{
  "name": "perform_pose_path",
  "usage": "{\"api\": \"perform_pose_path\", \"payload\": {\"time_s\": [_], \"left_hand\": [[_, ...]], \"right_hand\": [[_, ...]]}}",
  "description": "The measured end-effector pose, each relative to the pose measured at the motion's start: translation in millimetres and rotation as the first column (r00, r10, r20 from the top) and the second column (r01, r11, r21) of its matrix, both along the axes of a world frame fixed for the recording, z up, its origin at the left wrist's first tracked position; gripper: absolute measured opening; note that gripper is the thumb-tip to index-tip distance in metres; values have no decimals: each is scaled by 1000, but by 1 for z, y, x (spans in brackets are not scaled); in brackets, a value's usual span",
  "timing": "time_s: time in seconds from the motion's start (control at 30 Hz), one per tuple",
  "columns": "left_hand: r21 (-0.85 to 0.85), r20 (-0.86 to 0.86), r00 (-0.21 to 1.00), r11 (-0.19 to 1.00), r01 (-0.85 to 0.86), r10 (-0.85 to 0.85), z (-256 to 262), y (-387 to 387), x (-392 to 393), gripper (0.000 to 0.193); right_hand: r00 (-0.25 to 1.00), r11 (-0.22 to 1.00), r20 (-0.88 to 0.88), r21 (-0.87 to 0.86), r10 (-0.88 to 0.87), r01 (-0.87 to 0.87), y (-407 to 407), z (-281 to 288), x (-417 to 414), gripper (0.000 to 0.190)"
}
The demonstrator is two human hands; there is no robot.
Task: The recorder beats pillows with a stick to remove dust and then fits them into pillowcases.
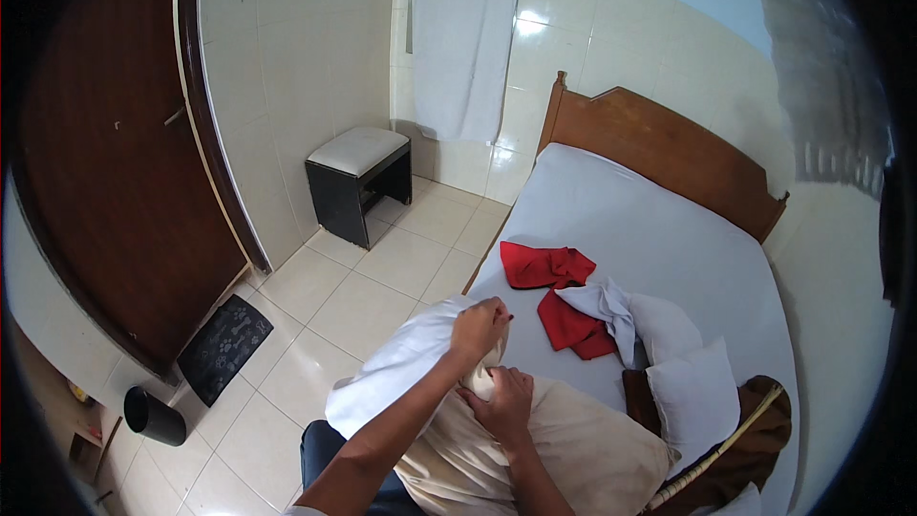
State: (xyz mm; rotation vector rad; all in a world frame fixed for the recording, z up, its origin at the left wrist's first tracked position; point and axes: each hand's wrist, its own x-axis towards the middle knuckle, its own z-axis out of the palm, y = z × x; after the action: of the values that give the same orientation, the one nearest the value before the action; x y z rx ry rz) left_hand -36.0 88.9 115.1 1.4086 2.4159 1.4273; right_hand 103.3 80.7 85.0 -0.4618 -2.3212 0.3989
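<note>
My left hand [478, 326] grips bunched fabric at the junction of a white cloth [394, 365], possibly a pillowcase, and a beige pillow [594, 430]. Just below it, my right hand [501, 401] has its fingers closed on the beige fabric. The pillow lies in front of my body at the near edge of the bed. The white cloth bulges out to the left, and my left forearm covers part of it. How far the pillow reaches inside the white cloth is hidden.
On the bed's white sheet [609, 193] lie red cloths [548, 265], a crumpled white cloth [609, 308], small white cushions [695, 387], a brown cloth [759, 437] and a stick broom [716, 451]. Leftward stand a padded stool [337, 193], a doormat [226, 347] and a black bin [154, 417].
</note>
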Motion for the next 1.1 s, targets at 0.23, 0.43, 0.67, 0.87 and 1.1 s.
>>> {"api": "perform_pose_path", "payload": {"time_s": [0.23,0.43,0.67,0.87,1.1], "left_hand": [[147,53,892,887,438,-449,-3,-20,63,17],[124,-288,846,894,-431,448,-31,-67,-3,43],[97,-97,963,966,-242,251,-65,-88,-12,10],[158,-37,989,978,-139,146,-69,-93,6,4],[371,214,933,860,-350,288,-52,-64,18,8]], "right_hand": [[766,672,-574,-692,-290,-264,24,-34,-12,34],[991,996,-118,-73,-65,56,37,-39,1,31],[926,781,221,-615,305,-110,101,9,43,35],[744,826,658,-480,117,295,164,-24,76,89],[977,746,53,-655,207,-123,105,63,60,62]]}}
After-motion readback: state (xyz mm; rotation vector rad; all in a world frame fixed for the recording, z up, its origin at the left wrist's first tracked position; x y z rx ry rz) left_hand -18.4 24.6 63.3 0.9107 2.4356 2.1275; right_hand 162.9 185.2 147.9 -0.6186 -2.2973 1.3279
